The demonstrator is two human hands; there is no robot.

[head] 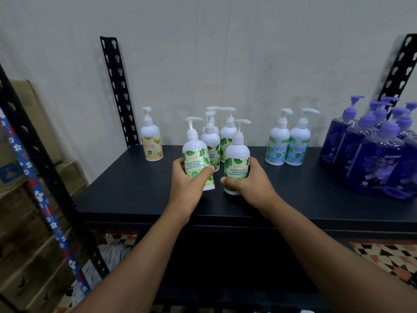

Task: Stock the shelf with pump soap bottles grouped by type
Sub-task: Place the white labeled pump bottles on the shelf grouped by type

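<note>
My left hand [188, 180] grips a white pump bottle with a green leaf label [195, 152], tilted to the left just above the black shelf [135, 195]. My right hand [250, 181] holds a matching green-label bottle [237, 158] upright, its base at the shelf surface. Directly behind them stand three more green-label bottles [212, 145]. A single yellow-label bottle [151, 141] stands at the back left. Two blue-green-label bottles [287, 143] stand to the right of centre. Several purple pump bottles [374, 150] cluster at the far right.
Black perforated shelf posts rise at the back left [117, 91], back right [397, 71] and near left [45, 168]. Cardboard boxes [24, 199] are stacked to the left. A flower-patterned pole [42, 195] leans beside the near post. Patterned floor tiles show below the shelf.
</note>
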